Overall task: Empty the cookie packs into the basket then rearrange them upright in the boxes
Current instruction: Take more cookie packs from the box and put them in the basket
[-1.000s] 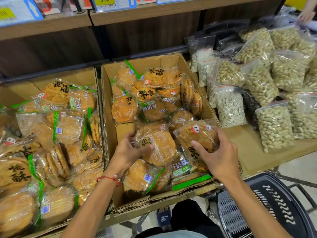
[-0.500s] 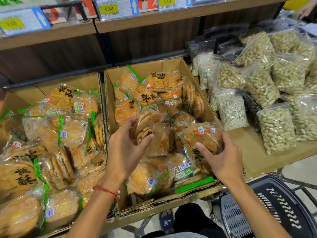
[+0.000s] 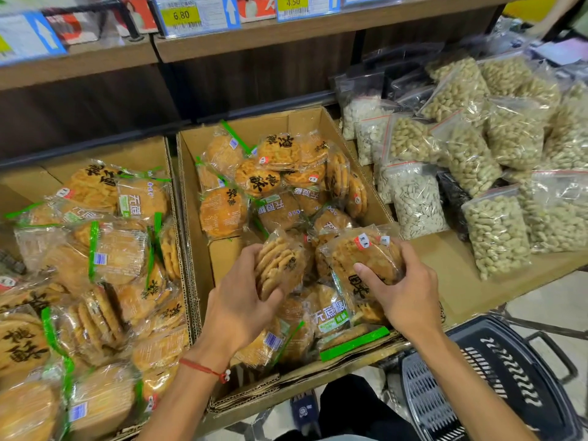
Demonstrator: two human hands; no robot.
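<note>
- Two hands work over the middle box (image 3: 198, 230).
- Left hand (image 3: 241, 302): fingers and thumb are curled round the left pack (image 3: 281, 265), which is held on edge above the heap with its cookie rims showing.
- Right hand (image 3: 405, 292): thumb on top and fingers wrapped round the far side of the right pack (image 3: 366, 257). The pack is face up with a red-and-white label near its top edge. It sits just beside the left pack, at the box's near right.
- Middle box: loose packs (image 3: 222, 211) lie jumbled, mostly flat, with a few on edge by the right wall.
- Left box (image 3: 136, 154): stands against the middle box and is full of heaped packs (image 3: 117, 256).
- Basket (image 3: 496, 370): dark slotted plastic, low at the right beneath the right forearm. Its inside cannot be seen.
- Red string (image 3: 203, 369) on the left wrist.
- Nut bags (image 3: 496, 230) are piled to the right of the boxes.
- Price tags (image 3: 181, 15) line the shelf edge above.
</note>
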